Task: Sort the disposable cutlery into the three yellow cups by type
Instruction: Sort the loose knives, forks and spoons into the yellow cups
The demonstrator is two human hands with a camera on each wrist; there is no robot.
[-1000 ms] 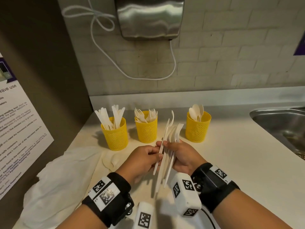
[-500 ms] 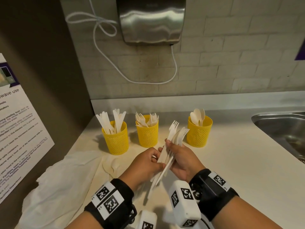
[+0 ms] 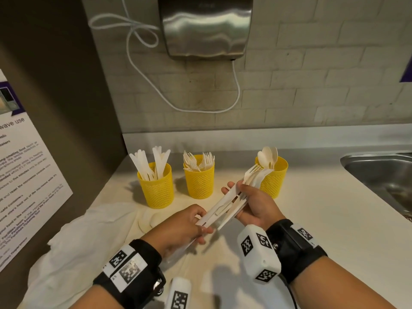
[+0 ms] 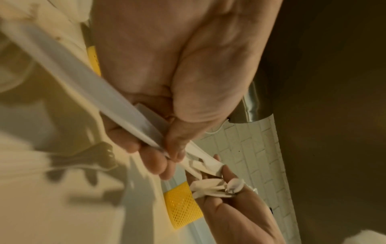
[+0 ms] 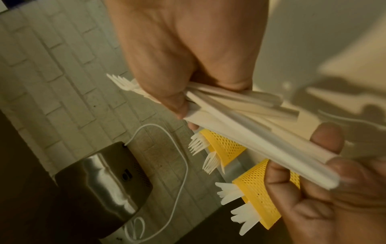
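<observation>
Three yellow mesh cups stand in a row at the back of the counter: the left cup (image 3: 156,188) holds knives, the middle cup (image 3: 199,179) forks, the right cup (image 3: 275,181) spoons. My right hand (image 3: 243,197) grips a bundle of white cutlery (image 3: 231,202) around its middle, heads pointing up and right in front of the spoon cup. A fork head and knife tips show at the top. My left hand (image 3: 201,221) pinches the handle end of one piece (image 4: 146,125) at the bundle's lower end. The right wrist view shows the handles (image 5: 240,118) fanned out towards the left hand (image 5: 313,181).
A crumpled white bag (image 3: 73,253) lies on the counter at the left, with pale cutlery pieces (image 3: 153,219) beside it. A steel sink (image 3: 383,175) is at the right. A hand dryer (image 3: 205,25) and its cord hang on the brick wall; a poster (image 3: 22,175) is on the left wall.
The bundle has tipped from nearly upright to leaning right towards the spoon cup. My left hand has slid from the bundle's middle down to the handle ends.
</observation>
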